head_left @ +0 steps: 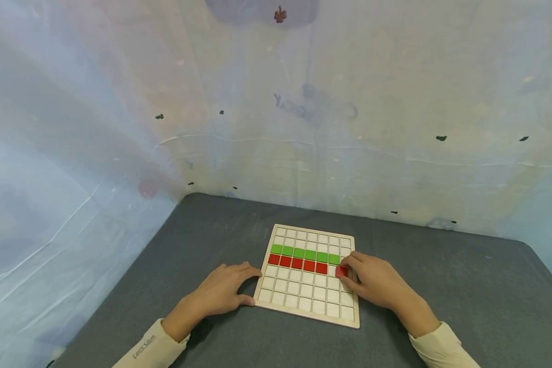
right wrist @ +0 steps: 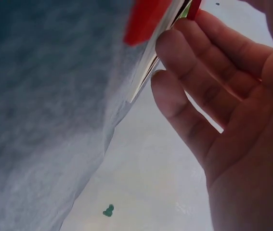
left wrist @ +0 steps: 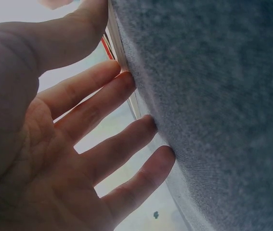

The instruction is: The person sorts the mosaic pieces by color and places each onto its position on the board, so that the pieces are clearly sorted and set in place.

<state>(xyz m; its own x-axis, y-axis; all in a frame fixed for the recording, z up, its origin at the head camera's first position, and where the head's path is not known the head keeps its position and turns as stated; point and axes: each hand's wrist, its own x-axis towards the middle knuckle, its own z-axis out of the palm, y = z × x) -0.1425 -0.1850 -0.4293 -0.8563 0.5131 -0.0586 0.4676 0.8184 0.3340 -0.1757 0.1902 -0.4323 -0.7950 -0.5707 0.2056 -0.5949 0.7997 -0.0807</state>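
A wooden grid board (head_left: 311,321) lies on the dark table, with pale square cells. One row holds several green tiles (head_left: 299,253); directly below it is a row of several red tiles (head_left: 297,263). At the board's right side my right hand (head_left: 377,278) pinches a red tile (head_left: 341,272) between thumb and fingers, over the end of the red row. My left hand (head_left: 221,289) has its thumb and index fingertips at the board's left edge; its fingers (left wrist: 122,142) look extended in the left wrist view. The right wrist view hides the thumb's contact with the tile.
The dark grey table (head_left: 451,286) spreads around the board on all sides. A pale patterned curtain (head_left: 331,128) hangs behind it and to the left. A blurred red block (right wrist: 146,21) shows at the top of the right wrist view; its place on the table cannot be told.
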